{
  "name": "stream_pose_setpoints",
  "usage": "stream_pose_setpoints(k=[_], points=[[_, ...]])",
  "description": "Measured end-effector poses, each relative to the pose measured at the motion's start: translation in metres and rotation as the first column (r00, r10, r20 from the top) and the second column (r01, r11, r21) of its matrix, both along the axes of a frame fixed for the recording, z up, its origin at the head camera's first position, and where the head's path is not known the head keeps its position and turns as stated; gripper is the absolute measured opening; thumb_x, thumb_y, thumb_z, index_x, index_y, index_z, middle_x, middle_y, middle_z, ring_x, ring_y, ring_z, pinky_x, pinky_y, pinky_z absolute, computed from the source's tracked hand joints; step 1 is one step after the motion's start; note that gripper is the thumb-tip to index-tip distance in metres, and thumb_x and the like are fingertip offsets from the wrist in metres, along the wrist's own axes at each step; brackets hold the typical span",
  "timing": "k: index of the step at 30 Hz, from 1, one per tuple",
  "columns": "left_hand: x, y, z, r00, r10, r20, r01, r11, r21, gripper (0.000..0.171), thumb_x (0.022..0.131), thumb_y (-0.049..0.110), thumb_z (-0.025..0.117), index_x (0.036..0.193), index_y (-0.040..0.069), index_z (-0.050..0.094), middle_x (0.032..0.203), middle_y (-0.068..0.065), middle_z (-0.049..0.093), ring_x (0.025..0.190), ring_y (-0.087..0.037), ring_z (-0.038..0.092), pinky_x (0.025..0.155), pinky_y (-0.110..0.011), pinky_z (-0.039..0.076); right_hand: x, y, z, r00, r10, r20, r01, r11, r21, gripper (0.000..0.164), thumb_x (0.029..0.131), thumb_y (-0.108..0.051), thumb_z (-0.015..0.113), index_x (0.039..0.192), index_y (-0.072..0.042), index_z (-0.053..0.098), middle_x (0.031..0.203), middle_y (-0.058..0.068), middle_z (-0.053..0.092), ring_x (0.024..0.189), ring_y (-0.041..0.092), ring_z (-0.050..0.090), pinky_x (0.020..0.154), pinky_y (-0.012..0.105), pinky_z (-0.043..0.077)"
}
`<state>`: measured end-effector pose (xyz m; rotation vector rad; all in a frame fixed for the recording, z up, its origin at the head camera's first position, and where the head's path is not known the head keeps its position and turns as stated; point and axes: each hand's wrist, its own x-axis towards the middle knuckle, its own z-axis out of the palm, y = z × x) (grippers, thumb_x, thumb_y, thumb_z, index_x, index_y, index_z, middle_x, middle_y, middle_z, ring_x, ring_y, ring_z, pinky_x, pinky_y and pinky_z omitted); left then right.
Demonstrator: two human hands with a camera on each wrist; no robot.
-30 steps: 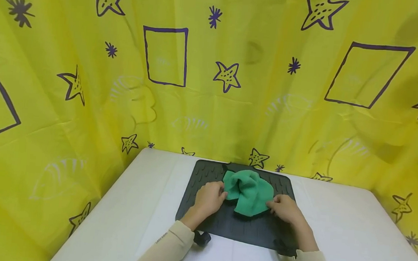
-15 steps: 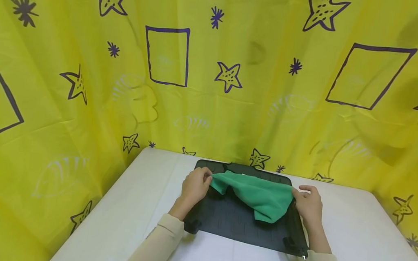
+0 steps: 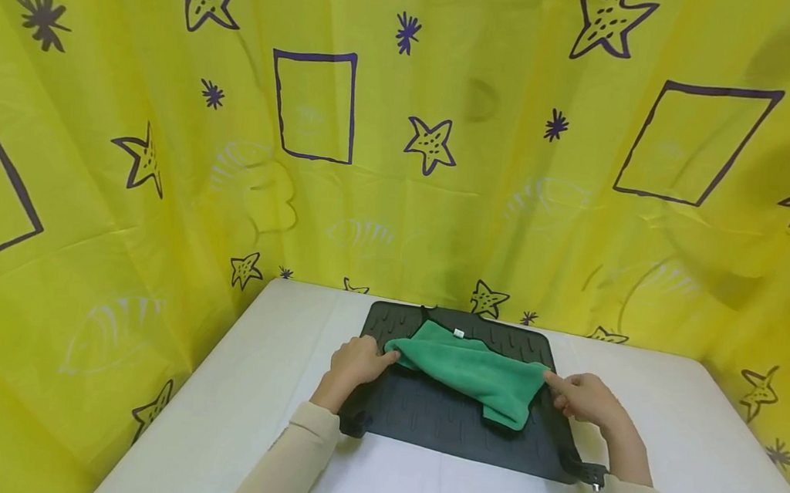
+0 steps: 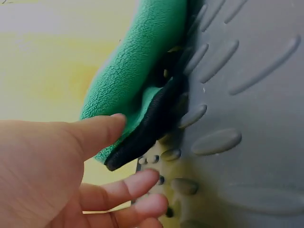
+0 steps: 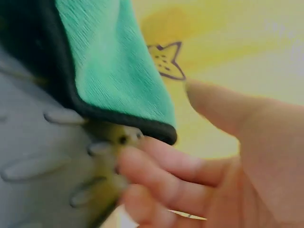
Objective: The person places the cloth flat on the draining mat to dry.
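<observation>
A green cloth (image 3: 469, 368) with black edging and a small white tag (image 3: 458, 333) lies loosely folded across a dark ridged board (image 3: 423, 419). At its left end is my left hand (image 3: 356, 361); in the left wrist view the thumb (image 4: 102, 130) touches the cloth's corner while the other fingers spread apart below it. My right hand (image 3: 588, 399) is at the opposite end. There, the right wrist view shows the thumb (image 5: 213, 102) apart from the cloth (image 5: 114, 71) and relaxed fingers (image 5: 166, 178) under its corner.
The board lies on a white table (image 3: 274, 361). Behind and to the sides hangs a yellow curtain (image 3: 398, 208) printed with stars and frames. Small black devices (image 3: 355, 424) sit at both wrists, overlapping the board's near corners.
The bunched cloth was pinched at two corners, pulled wide and lifted, then lowered onto the board. Both hands moved outward, and their fingers have loosened from it.
</observation>
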<state>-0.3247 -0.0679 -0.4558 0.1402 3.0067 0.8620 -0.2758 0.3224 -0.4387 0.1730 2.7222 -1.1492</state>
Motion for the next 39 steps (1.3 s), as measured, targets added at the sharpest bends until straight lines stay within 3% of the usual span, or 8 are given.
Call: stream_pose_setpoints(k=[3,10,14,19,23,27,34,39], points=[[-0.001,0.000,-0.002,0.999,-0.037,0.010,0.036,0.997,0.066,0.057,0.092,0.039,0.073,0.051,0.017,0.040,0.050,0.006,0.031,0.049,-0.012,0.038,0.047,-0.028,0.029,0.004,0.001,0.000,0.991,0.104,0.086,-0.105,0.994,0.005,0.057,0.104,-0.049,0.052,0.091,0.004,0.070,0.071,0.002,0.064,0.066,0.016,0.055,0.061,0.029,0.045],[-0.005,0.006,-0.005,0.997,0.001,-0.075,0.011,0.988,0.157,0.043,0.090,0.027,0.074,0.058,0.016,0.049,0.055,0.005,0.040,0.055,-0.015,0.044,0.049,-0.029,0.031,0.006,-0.019,-0.002,0.944,0.291,0.155,-0.293,0.956,-0.009,0.048,0.098,-0.048,0.065,0.081,-0.003,0.072,0.066,0.001,0.064,0.061,0.014,0.054,0.058,0.028,0.044],[-0.007,0.008,-0.006,0.991,0.024,-0.132,0.004,0.979,0.205,0.034,0.092,0.025,0.072,0.065,0.014,0.056,0.058,0.005,0.045,0.059,-0.015,0.048,0.052,-0.029,0.034,0.004,-0.036,-0.004,0.950,0.284,0.128,-0.281,0.959,-0.045,0.037,0.091,-0.034,0.077,0.083,-0.002,0.060,0.068,0.003,0.064,0.061,0.015,0.057,0.056,0.028,0.046],[-0.008,0.011,-0.006,0.980,0.036,-0.194,0.015,0.967,0.254,0.026,0.095,0.026,0.071,0.075,0.010,0.062,0.062,0.002,0.052,0.062,-0.016,0.050,0.055,-0.029,0.035,0.004,-0.048,-0.002,0.964,0.218,0.149,-0.212,0.976,-0.052,0.045,0.090,-0.032,0.079,0.100,-0.003,0.046,0.076,0.007,0.070,0.064,0.019,0.065,0.058,0.031,0.051],[-0.009,0.012,-0.006,0.972,0.053,-0.228,0.014,0.960,0.281,0.022,0.096,0.026,0.070,0.083,0.008,0.067,0.069,-0.001,0.062,0.065,-0.015,0.054,0.058,-0.030,0.040,0.006,-0.053,0.001,0.952,0.261,0.162,-0.262,0.965,-0.018,0.040,0.089,-0.025,0.081,0.098,-0.003,0.048,0.071,0.008,0.066,0.058,0.018,0.061,0.054,0.029,0.046],[-0.009,0.011,-0.004,0.967,0.076,-0.245,0.007,0.947,0.320,0.020,0.096,0.025,0.069,0.091,0.006,0.070,0.078,-0.005,0.069,0.071,-0.017,0.060,0.062,-0.032,0.046,0.004,-0.054,0.001,0.947,0.312,0.078,-0.312,0.950,-0.003,0.026,0.086,-0.009,0.078,0.095,-0.003,0.054,0.063,0.006,0.058,0.054,0.017,0.056,0.053,0.029,0.044],[-0.009,0.006,0.001,0.965,0.104,-0.241,-0.006,0.927,0.375,0.018,0.099,0.023,0.066,0.094,0.006,0.069,0.083,-0.007,0.069,0.074,-0.019,0.061,0.067,-0.034,0.048,0.001,-0.036,0.008,0.986,0.129,-0.107,-0.139,0.987,-0.085,0.021,0.093,-0.001,0.058,0.112,0.006,0.052,0.079,0.012,0.063,0.064,0.020,0.064,0.056,0.033,0.055],[-0.009,0.006,0.004,0.963,0.110,-0.244,-0.005,0.919,0.394,0.017,0.100,0.023,0.065,0.094,0.008,0.067,0.082,-0.005,0.066,0.073,-0.018,0.058,0.066,-0.032,0.046,0.000,-0.026,0.010,0.979,0.021,-0.204,-0.041,0.994,-0.096,0.027,0.096,-0.002,0.055,0.120,0.007,0.049,0.104,0.024,0.064,0.072,0.021,0.067,0.063,0.035,0.060]])
